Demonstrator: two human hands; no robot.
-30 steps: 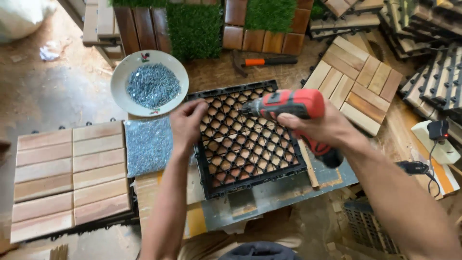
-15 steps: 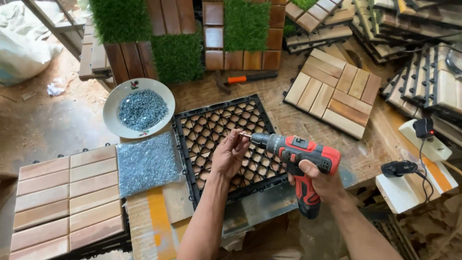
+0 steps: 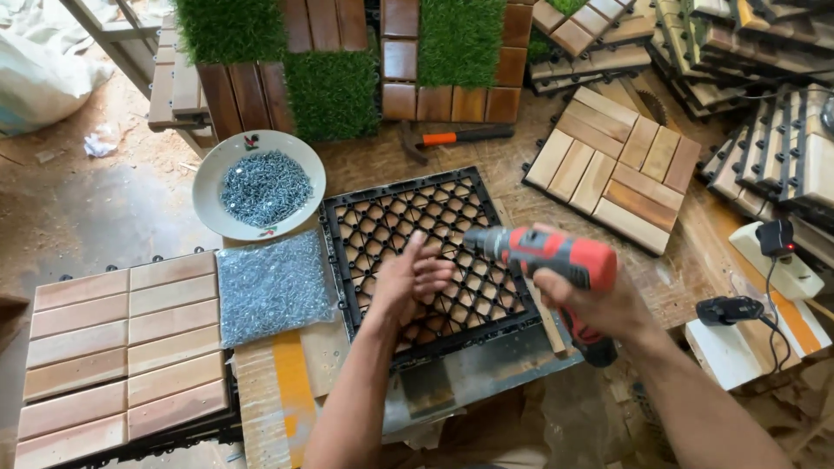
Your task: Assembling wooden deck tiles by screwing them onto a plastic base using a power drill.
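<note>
My right hand [image 3: 599, 304] is wrapped tight around the grip of the red and grey drill [image 3: 556, 260], fingers clenched on the handle so that the dark base of it sticks out below my fist. The drill's body lies nearly level, its long axis running left to right across my view, and its grey nose points left toward my other hand. The handle drops down and a little to the right from the body.

My left hand [image 3: 408, 282] is loose, holding nothing that I can see; the fingers [image 3: 432, 276] are spread and slightly curled, and their tips are just beside the drill's nose, a small gap between them. Whether a screw sits between fingertips and bit I cannot tell; it is too small to make out.

Both hands hover over the black plastic grid [image 3: 426, 260], which lies flat on the bench with its open lattice facing up. The drill's nose is above the right half of the grid, near its middle row.

Left of the grid lies a clear bag of screws [image 3: 271, 288], and above that a white bowl [image 3: 208, 187] heaped with more screws. Further left is a tile of wooden slats [image 3: 126, 343]. A hammer [image 3: 456, 136] with an orange handle lies beyond the grid.
</note>
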